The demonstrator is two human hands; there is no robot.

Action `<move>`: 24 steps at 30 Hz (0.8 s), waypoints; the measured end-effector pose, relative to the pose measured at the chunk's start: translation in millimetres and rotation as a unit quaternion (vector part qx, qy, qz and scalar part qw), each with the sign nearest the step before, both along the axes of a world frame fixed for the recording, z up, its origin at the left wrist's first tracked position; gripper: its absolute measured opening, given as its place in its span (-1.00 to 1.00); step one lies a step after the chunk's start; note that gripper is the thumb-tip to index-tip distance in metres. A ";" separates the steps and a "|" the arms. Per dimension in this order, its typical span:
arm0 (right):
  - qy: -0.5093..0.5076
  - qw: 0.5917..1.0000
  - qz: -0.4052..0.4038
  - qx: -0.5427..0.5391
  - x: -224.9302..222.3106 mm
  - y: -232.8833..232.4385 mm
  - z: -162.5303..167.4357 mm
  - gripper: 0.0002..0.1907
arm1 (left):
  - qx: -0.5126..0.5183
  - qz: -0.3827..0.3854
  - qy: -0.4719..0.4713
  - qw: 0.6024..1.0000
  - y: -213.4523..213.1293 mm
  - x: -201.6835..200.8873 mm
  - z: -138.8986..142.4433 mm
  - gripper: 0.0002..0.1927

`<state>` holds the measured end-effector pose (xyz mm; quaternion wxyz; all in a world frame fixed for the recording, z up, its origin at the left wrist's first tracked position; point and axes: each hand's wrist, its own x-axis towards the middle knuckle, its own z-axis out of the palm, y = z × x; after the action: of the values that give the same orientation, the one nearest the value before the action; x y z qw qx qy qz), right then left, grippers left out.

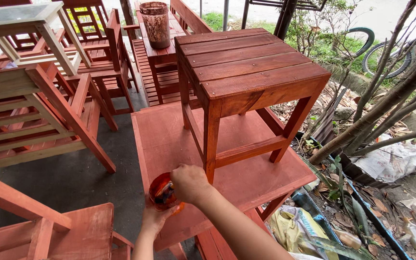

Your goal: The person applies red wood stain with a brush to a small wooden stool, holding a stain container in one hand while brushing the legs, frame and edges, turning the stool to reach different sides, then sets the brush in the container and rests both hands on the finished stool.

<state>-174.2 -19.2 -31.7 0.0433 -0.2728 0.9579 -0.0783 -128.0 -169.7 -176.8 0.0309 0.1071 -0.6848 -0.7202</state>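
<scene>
My left hand (154, 219) cups a small round container (162, 191) stained orange-red, holding it from below at the near edge of a flat red-brown board (261, 178). My right hand (189, 183) is closed over the container's top right side, fingers curled; whatever it holds is hidden. A red-brown slatted wooden stool (246, 62) stands on the board just beyond my hands, its near front leg right above my right hand.
A stained plastic jar (156, 23) stands on a bench at the back. Red and unpainted wooden chairs (39, 101) crowd the left. Tree branches (386, 106), bicycle wheels (386, 53) and litter lie to the right. Grey concrete floor (73, 178) shows between pieces.
</scene>
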 end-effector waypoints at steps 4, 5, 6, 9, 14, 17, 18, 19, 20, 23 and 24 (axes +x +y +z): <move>-0.034 0.998 -0.021 0.043 -19.4 -14.0 -18.2 -0.72 | -0.043 -0.028 -0.084 0.995 -0.6 -5.3 17.8 0.12; -0.061 0.996 -0.024 0.056 -20.3 -20.1 -23.6 -0.71 | -0.056 -0.028 -0.100 0.993 -1.4 -7.8 20.8 0.14; -0.091 0.993 -0.026 0.069 -20.2 -23.7 -28.6 -0.70 | -0.069 -0.027 -0.118 0.990 -2.0 -9.0 22.0 0.17; -0.064 0.998 0.004 -0.004 -17.9 -26.3 -33.5 -0.57 | -0.041 -0.035 -0.122 0.991 -5.0 -13.2 18.9 0.22; -0.044 0.997 0.022 -0.062 -14.1 -0.1 10.8 -0.65 | 0.032 -0.036 -0.096 0.994 -13.3 -21.4 17.6 0.19; 0.029 0.990 0.022 -0.135 -15.1 31.1 57.9 -0.69 | -0.125 0.095 -0.182 0.971 -33.5 -29.5 42.2 -0.01; 0.054 0.986 0.017 -0.155 -14.0 40.2 70.6 -0.71 | -0.165 0.158 -0.172 0.958 -34.6 -32.0 49.1 -0.20; 0.069 0.975 0.006 -0.212 -15.0 46.2 82.6 -0.73 | -0.095 0.208 -0.142 0.963 -35.0 -34.6 60.8 -0.28; 0.085 0.960 -0.005 -0.267 -17.1 51.3 93.1 -0.75 | -0.024 0.256 -0.109 0.960 -36.7 -43.2 77.1 -0.35; 0.123 0.925 -0.005 -0.359 -20.5 49.1 108.3 -0.65 | 0.039 0.216 -0.019 0.975 -21.8 -66.8 124.3 -0.48; 0.135 0.916 0.001 -0.378 -22.7 43.5 109.0 -0.58 | 0.072 0.178 0.018 0.981 -16.0 -78.2 140.4 -0.50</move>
<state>-196.9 24.3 77.3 -0.1930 -0.2777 0.8531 -0.3973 -206.2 -185.7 -36.4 0.1632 0.2166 -0.6001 -0.7526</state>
